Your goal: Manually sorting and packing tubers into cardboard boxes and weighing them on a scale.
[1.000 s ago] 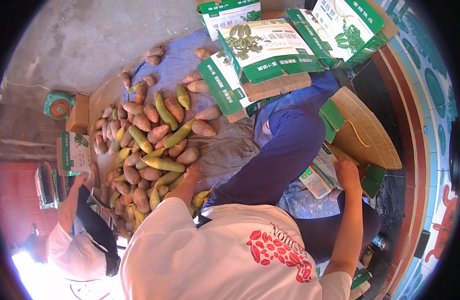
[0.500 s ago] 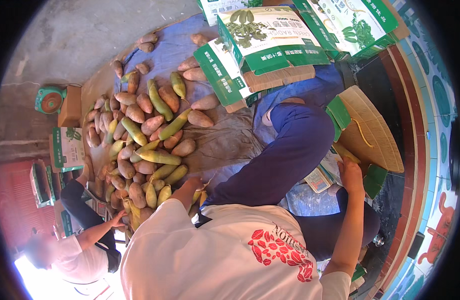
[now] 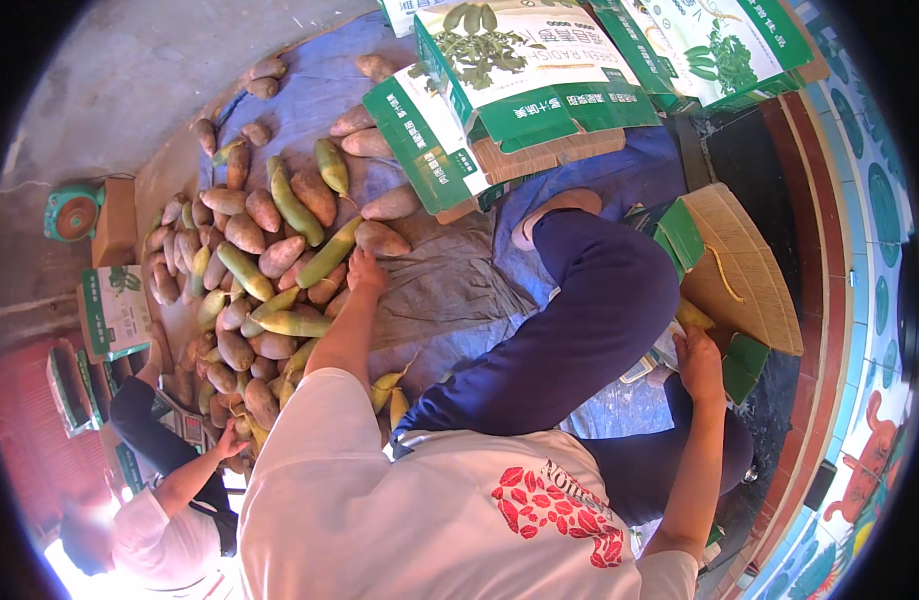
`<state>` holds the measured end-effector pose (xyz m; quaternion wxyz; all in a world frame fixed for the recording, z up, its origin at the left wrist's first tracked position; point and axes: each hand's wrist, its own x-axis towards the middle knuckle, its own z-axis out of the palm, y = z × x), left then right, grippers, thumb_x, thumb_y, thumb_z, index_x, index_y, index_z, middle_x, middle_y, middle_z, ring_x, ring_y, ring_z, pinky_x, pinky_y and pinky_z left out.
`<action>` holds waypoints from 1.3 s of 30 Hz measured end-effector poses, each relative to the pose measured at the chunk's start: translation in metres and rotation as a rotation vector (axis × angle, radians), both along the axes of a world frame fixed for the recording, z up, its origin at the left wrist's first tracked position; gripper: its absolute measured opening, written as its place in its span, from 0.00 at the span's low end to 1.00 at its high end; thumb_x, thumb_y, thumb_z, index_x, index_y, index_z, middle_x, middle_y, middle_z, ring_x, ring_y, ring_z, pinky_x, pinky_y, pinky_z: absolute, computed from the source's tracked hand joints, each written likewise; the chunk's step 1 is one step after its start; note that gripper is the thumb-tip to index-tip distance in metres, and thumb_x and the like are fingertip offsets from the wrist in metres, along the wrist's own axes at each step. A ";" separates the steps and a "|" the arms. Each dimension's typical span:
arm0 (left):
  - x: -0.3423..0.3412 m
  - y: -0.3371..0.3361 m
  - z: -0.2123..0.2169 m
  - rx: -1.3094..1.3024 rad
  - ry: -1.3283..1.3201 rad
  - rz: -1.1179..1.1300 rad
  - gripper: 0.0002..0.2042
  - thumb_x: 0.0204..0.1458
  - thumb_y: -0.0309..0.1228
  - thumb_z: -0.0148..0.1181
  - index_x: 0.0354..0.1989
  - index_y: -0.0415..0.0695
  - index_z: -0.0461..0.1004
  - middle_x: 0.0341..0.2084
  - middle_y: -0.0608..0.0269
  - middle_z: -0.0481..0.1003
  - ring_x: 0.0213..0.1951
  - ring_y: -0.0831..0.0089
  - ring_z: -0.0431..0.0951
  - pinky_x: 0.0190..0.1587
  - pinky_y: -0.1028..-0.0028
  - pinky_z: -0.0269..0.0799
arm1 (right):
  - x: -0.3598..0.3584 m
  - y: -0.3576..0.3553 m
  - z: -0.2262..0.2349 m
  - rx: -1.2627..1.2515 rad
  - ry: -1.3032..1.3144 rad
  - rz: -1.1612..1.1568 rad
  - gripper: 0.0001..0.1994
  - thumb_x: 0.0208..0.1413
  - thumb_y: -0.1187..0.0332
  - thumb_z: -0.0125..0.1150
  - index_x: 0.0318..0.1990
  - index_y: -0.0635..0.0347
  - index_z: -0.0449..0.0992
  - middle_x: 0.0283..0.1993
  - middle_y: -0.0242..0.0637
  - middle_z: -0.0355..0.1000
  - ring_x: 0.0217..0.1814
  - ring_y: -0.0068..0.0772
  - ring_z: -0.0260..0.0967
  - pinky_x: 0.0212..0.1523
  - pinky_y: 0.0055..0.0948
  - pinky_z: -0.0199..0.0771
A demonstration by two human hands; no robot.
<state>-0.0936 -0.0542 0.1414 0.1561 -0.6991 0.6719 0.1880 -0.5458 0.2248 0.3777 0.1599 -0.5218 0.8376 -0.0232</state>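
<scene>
My left hand [image 3: 367, 274] reaches into the pile with its fingers stretched out, at the lower end of a long green radish [image 3: 330, 252] and just below a reddish-brown sweet potato [image 3: 383, 239]. Whether it presses on the radish is hard to see. On the right, my right hand [image 3: 699, 358] is closed at the near side of an open cardboard box [image 3: 745, 262] with green flaps. A yellowish-green radish [image 3: 694, 315] lies right at its fingertips. What those fingers grip is hidden. Sweet potatoes [image 3: 245, 233] and green radishes fill the heap around my left arm.
Printed green-and-white boxes [image 3: 540, 70] stand beyond my bent leg [image 3: 600, 290]. A blue sheet [image 3: 330, 75] lies under the heap. Two small radishes [image 3: 388, 385] rest by my knee. At left, a co-worker [image 3: 160, 520] reaches toward the heap, near a green round device [image 3: 73, 212].
My left hand has moved forward from beside my knee, up to the long green radish and sweet potato. My right hand stays at the open box. The view has shifted slightly.
</scene>
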 end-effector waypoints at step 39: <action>-0.039 0.025 -0.020 0.301 0.061 0.407 0.42 0.31 0.45 0.66 0.55 0.36 0.55 0.48 0.51 0.67 0.50 0.61 0.69 0.50 0.68 0.68 | 0.005 -0.010 0.006 -0.005 -0.085 -0.072 0.09 0.47 0.75 0.54 0.37 0.64 0.71 0.37 0.49 0.70 0.42 0.50 0.67 0.42 0.39 0.67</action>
